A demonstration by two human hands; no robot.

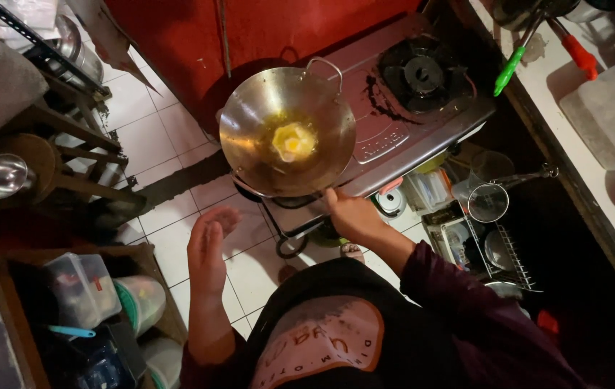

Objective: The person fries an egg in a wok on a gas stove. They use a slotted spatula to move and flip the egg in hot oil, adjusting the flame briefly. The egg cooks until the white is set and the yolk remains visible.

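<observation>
A steel wok (250,122) sits on the left burner of a two-burner gas stove (401,133). An egg (293,141) with a yellow yolk lies in oil at the wok's bottom. My right hand (350,215) reaches to the stove's front edge, just below the wok; whether it grips a knob is hidden. My left hand (210,245) hovers open above the tiled floor, left of the stove, holding nothing.
The right burner (422,73) is bare. A dish rack (491,248) with a strainer (487,202) stands under the counter. Green and red handled utensils (513,65) lie on the white counter (581,137). Plastic containers (84,288) and a metal cup (1,176) sit at left.
</observation>
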